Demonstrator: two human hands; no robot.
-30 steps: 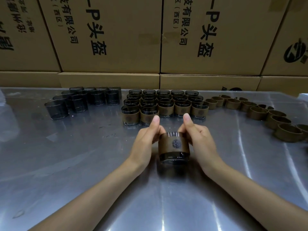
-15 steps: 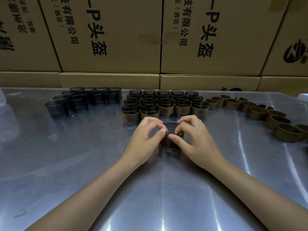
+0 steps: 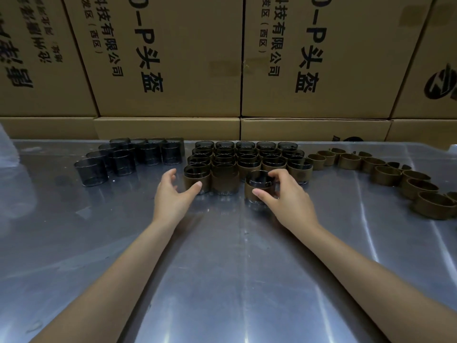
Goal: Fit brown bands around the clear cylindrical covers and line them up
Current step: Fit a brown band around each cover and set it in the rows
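Clear covers (image 3: 118,159) unbanded, far left, as stock. Left hand (image 3: 173,194) fingers spread, empty, beside front row — likely steadying. Right hand (image 3: 284,194) fingers clamped round banded cover (image 3: 259,188), filling row gap. Loose brown bands (image 3: 385,174) right — supply.

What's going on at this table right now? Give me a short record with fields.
Surface: metal table
Right hand: grips a banded cover beside the front row
Left hand: open, holds nothing
Finished group: banded covers in rows, centre back
Bare covers: back left
Loose brown bands: curved line on the right
Background: stacked cardboard boxes
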